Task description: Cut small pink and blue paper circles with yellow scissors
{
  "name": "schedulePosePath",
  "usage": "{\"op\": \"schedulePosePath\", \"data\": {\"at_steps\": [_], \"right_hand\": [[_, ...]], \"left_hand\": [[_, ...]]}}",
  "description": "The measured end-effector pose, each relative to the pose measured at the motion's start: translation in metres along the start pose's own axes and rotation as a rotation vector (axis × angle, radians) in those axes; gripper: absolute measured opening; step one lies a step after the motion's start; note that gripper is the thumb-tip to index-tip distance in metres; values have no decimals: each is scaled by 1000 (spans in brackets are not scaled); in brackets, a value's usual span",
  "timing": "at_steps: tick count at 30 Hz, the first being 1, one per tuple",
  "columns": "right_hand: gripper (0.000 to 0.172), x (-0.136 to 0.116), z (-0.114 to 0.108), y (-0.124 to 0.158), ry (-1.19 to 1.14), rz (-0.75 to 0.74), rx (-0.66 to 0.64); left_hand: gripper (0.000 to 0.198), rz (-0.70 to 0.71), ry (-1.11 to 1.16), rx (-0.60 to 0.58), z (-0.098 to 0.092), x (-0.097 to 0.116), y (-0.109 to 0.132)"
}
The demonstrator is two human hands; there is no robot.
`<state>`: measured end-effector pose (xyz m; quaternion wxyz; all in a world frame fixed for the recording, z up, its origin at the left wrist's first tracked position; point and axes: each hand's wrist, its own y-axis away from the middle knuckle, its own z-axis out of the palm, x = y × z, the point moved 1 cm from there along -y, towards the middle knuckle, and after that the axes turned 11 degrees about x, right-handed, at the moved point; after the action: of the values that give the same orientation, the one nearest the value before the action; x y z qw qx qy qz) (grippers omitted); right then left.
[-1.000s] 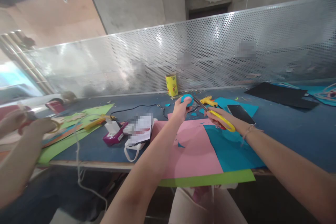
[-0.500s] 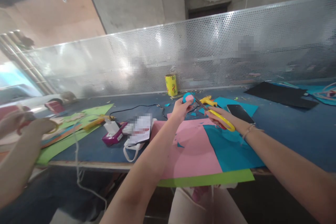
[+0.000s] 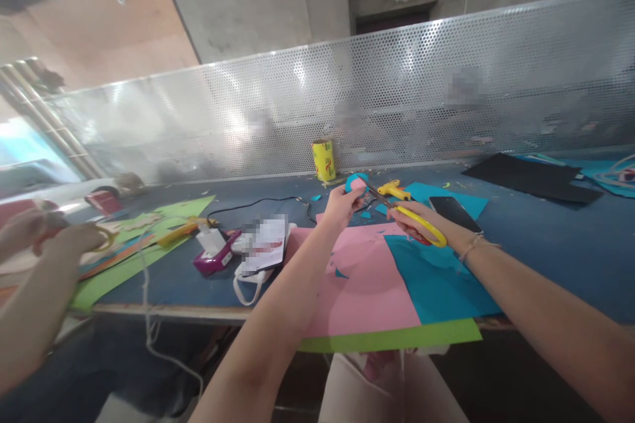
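Observation:
A small rounded piece of blue and pink paper point(image 3: 353, 181) is pinched in the fingers of my left hand point(image 3: 342, 205), held above the far half of the table. My right hand point(image 3: 413, 217) grips yellow-handled scissors point(image 3: 431, 230), whose blades point left and meet the edge of that piece. Beneath my forearms lie a pink sheet point(image 3: 364, 291) and a blue sheet point(image 3: 441, 284), with a green sheet point(image 3: 397, 338) under them along the front edge. Small blue scraps point(image 3: 340, 273) rest on the pink sheet.
A yellow glue gun point(image 3: 394, 190) and a dark phone point(image 3: 454, 213) lie beyond my right hand. A yellow roll point(image 3: 324, 161) stands near the perforated metal screen point(image 3: 278, 106). Left are another phone point(image 3: 265, 246), a purple power strip point(image 3: 213, 262), cables, and a co-worker's hands point(image 3: 64, 238).
The scissors' yellow handle has shifted slightly to the right with my right hand. My left hand and the paper piece stay nearly in place.

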<state>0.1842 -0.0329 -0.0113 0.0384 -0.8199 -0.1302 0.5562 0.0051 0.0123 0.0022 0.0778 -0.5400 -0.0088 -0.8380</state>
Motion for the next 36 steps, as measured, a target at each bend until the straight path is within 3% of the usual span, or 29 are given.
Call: {"op": "schedulePosePath", "data": {"at_steps": [11, 29, 36], "right_hand": [[52, 4, -1, -2, 4, 13, -3], [47, 0, -1, 1, 19, -27, 7], [47, -4, -1, 3, 36, -47, 23]], "left_hand": [[29, -41, 12, -21, -2, 0, 0], [32, 108, 29, 95, -5, 0, -4], [35, 96, 36, 75, -3, 1, -1]]}}
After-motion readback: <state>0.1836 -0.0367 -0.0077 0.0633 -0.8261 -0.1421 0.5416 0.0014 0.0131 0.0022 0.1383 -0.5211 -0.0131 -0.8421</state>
